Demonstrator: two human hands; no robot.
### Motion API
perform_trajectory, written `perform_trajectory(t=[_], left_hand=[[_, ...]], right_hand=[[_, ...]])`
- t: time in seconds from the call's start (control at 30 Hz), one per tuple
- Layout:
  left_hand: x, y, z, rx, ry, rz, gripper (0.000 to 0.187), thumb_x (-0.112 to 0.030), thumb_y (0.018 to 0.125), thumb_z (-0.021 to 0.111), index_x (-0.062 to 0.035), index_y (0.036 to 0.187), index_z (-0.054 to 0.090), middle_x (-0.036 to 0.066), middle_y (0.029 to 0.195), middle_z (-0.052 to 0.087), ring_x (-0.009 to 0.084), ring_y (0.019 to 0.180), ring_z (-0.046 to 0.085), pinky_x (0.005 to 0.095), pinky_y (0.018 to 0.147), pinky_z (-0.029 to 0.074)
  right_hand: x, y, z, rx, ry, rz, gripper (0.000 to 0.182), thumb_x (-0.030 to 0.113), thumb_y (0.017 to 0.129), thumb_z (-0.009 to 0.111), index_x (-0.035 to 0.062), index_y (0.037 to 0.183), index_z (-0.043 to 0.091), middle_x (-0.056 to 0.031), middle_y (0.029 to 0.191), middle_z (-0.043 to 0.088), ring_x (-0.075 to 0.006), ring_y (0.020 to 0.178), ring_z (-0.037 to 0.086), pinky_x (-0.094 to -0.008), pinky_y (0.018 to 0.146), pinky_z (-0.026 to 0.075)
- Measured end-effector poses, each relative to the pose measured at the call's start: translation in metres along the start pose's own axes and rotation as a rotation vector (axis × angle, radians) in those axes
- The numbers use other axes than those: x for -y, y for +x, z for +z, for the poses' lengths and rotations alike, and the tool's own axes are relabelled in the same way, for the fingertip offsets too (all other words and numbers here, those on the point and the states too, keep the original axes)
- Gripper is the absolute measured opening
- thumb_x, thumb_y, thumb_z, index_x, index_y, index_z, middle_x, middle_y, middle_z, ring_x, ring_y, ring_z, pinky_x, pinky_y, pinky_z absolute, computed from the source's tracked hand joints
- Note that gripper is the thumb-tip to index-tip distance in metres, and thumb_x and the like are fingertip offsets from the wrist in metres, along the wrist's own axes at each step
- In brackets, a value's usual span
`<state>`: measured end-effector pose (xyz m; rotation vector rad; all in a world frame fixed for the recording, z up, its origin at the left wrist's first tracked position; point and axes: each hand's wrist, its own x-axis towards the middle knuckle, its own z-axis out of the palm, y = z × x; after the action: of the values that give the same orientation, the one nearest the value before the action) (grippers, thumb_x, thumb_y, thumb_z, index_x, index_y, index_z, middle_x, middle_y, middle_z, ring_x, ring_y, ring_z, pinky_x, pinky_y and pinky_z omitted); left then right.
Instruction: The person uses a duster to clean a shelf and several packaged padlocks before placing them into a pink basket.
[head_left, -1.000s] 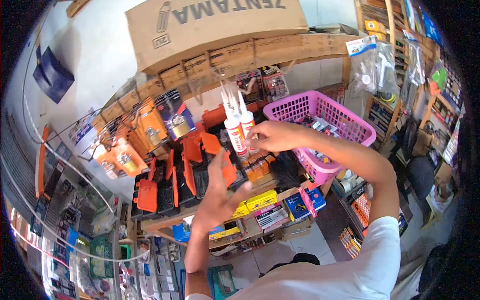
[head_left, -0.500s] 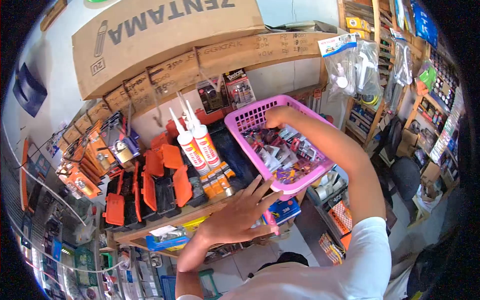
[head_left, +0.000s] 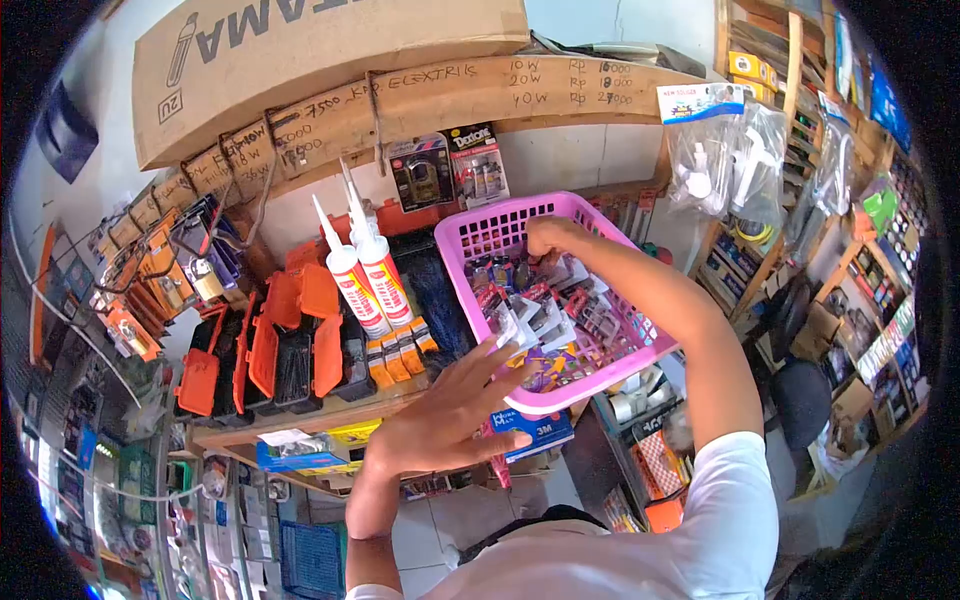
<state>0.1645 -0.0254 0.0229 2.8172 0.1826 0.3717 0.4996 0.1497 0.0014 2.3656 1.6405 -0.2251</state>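
A pink plastic basket [head_left: 610,375] leans on the wooden shelf, tilted towards me. Small carded packets [head_left: 545,310] fill it, with purple and yellow ones [head_left: 545,370] at its near end. Inside its far wall, my right hand [head_left: 555,240] reaches down among the packets, fingers curled in; what they grip is hidden. My left hand [head_left: 450,415] has its fingers spread, fingertips right at the basket's near-left corner. Left of the basket stand white sealant tubes [head_left: 385,285], with small orange-and-black boxes [head_left: 400,355] in front of them.
Black boxes with orange lids [head_left: 320,290] line the shelf [head_left: 225,435] at left. Packaged locks [head_left: 205,280] hang from hooks above. A cardboard box [head_left: 330,70] rests over a wooden beam [head_left: 480,85]. Bagged goods [head_left: 700,165] hang at right. A blue 3M box [head_left: 545,432] lies below the basket.
The camera view has shifted, and the packets in the basket lie differently, with more of its floor showing. My right hand stays at the far end; my left hand remains spread by the near-left corner.
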Motion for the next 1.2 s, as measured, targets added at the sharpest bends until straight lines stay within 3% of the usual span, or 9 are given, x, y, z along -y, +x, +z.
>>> perform_trajectory(t=[0.23, 0.33, 0.43, 0.53, 0.67, 0.9, 1.03, 1.1, 1.2], left_hand=[[0.025, 0.032, 0.003, -0.265, -0.236, 0.030, 0.067, -0.034, 0.090, 0.063, -0.0030, 0.142, 0.033, 0.023, 0.143, 0.035, 0.0356, 0.138, 0.029, 0.0438, 0.114, 0.022], [0.018, 0.059, -0.003, -0.556, -0.584, -0.266, 0.062, -0.023, 0.091, 0.062, -0.0024, 0.141, 0.032, 0.014, 0.139, 0.043, 0.0262, 0.133, 0.037, 0.0408, 0.110, 0.027], [0.044, 0.085, 0.014, -0.852, -0.429, -0.164, 0.056, -0.017, 0.090, 0.063, 0.0006, 0.135, 0.035, 0.018, 0.127, 0.048, 0.0221, 0.117, 0.049, 0.0345, 0.102, 0.036], [0.018, 0.095, 0.007, -0.910, -0.930, -0.174, 0.046, -0.013, 0.089, 0.064, 0.0010, 0.127, 0.043, 0.013, 0.114, 0.057, 0.0147, 0.100, 0.056, 0.0293, 0.088, 0.045], [0.003, 0.091, 0.007, -0.835, -0.989, -0.151, 0.026, -0.009, 0.090, 0.064, 0.0016, 0.113, 0.057, 0.003, 0.093, 0.064, 0.0062, 0.085, 0.057, 0.0229, 0.078, 0.047], [-0.030, 0.056, 0.007, -0.804, -1.091, -0.029, 0.022, -0.009, 0.094, 0.058, 0.0032, 0.113, 0.059, 0.005, 0.097, 0.066, 0.0058, 0.082, 0.061, 0.0233, 0.072, 0.051], [-0.019, 0.025, 0.019, -0.866, -1.122, -0.099, 0.011, -0.011, 0.093, 0.061, 0.0002, 0.093, 0.061, 0.001, 0.083, 0.066, 0.0032, 0.074, 0.058, 0.0202, 0.063, 0.046], [-0.008, 0.008, 0.022, -0.940, -1.199, -0.108, 0.011, -0.010, 0.091, 0.062, -0.0012, 0.087, 0.059, 0.004, 0.078, 0.067, 0.0065, 0.068, 0.060, 0.0225, 0.060, 0.048], [0.001, -0.019, 0.012, -0.948, -1.512, -0.034, 0.016, -0.014, 0.092, 0.059, 0.0013, 0.089, 0.056, 0.017, 0.077, 0.067, 0.0216, 0.061, 0.067, 0.0360, 0.053, 0.058]], right_hand=[[-0.012, -0.084, -0.055, -0.179, 0.225, -0.353, 0.019, 0.016, 0.076, 0.073, -0.0008, 0.071, 0.066, -0.0111, 0.066, 0.068, -0.0183, 0.056, 0.066, -0.0357, 0.053, 0.050], [-0.018, -0.125, -0.072, -0.288, 0.312, -0.576, 0.023, 0.020, 0.080, 0.073, -0.0011, 0.074, 0.065, -0.0083, 0.065, 0.067, -0.0143, 0.055, 0.063, -0.0326, 0.053, 0.048], [-0.019, -0.168, -0.083, -0.289, 0.516, -0.773, 0.024, 0.021, 0.085, 0.070, -0.0015, 0.079, 0.065, -0.0053, 0.065, 0.065, -0.0105, 0.058, 0.060, -0.0290, 0.054, 0.046], [-0.017, -0.208, -0.084, -0.283, 0.567, -0.877, 0.022, 0.020, 0.088, 0.068, -0.0010, 0.084, 0.064, -0.0039, 0.067, 0.065, -0.0087, 0.061, 0.058, -0.0265, 0.056, 0.046], [-0.014, -0.257, -0.078, -0.404, 0.563, -0.868, 0.017, 0.017, 0.084, 0.066, 0.0000, 0.084, 0.065, -0.0131, 0.071, 0.067, -0.0212, 0.060, 0.064, -0.0345, 0.058, 0.048], [-0.003, -0.320, -0.012, -0.898, 0.666, -0.840, 0.027, 0.021, 0.085, 0.068, 0.0070, 0.107, 0.062, -0.0107, 0.080, 0.065, -0.0245, 0.062, 0.063, -0.0342, 0.057, 0.049], [-0.051, -0.345, 0.050, -0.252, 0.966, -0.917, 0.045, 0.020, 0.090, 0.066, -0.0021, 0.125, 0.049, -0.0026, 0.091, 0.065, -0.0080, 0.077, 0.060, -0.0267, 0.066, 0.050], [-0.055, -0.344, 0.064, 0.390, 0.649, -0.901, 0.046, 0.029, 0.092, 0.063, 0.0059, 0.129, 0.047, -0.0074, 0.096, 0.066, -0.0116, 0.082, 0.064, -0.0271, 0.069, 0.052], [-0.036, -0.307, 0.139, 0.584, 0.644, -0.854, 0.054, 0.037, 0.098, 0.051, 0.0103, 0.142, 0.035, -0.0101, 0.108, 0.063, -0.0152, 0.088, 0.063, -0.0300, 0.074, 0.051]])
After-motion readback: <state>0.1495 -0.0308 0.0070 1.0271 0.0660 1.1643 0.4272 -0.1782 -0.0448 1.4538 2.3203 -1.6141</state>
